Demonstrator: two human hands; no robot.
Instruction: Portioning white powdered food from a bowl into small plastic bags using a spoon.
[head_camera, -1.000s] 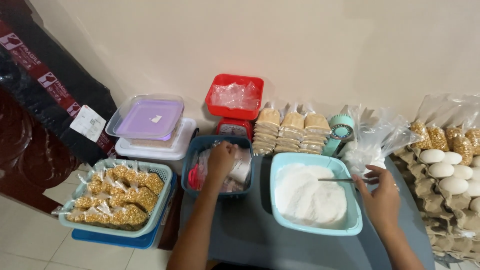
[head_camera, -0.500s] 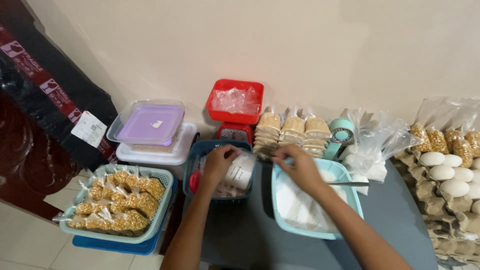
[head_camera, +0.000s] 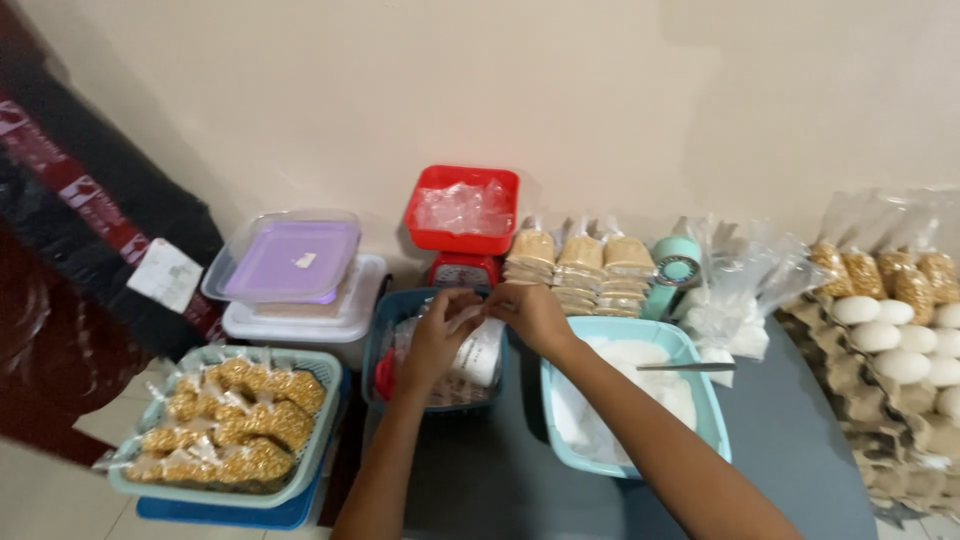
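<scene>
My left hand (head_camera: 440, 338) and my right hand (head_camera: 532, 312) meet above a dark blue basket (head_camera: 385, 345) at the middle of the table. Between them they pinch the top of a small clear plastic bag (head_camera: 481, 352) with white contents, which hangs over the basket. My right forearm crosses over the left corner of a light blue tub (head_camera: 705, 425) of white powder (head_camera: 625, 395). A metal spoon (head_camera: 686, 367) rests across the tub's right rim.
A red scale (head_camera: 463, 268) with a red tray stands at the wall, beside stacked tan packs (head_camera: 580, 268), a teal tape roll (head_camera: 678, 266) and clear bags (head_camera: 745, 290). Eggs on cartons (head_camera: 893, 345) are right. Left: a purple-lidded box (head_camera: 290, 260), a basket of yellow-filled bags (head_camera: 230, 420).
My right hand left the spoon at the tub's right side and crossed left to join my left hand over the dark blue basket. The bag is now held up between both.
</scene>
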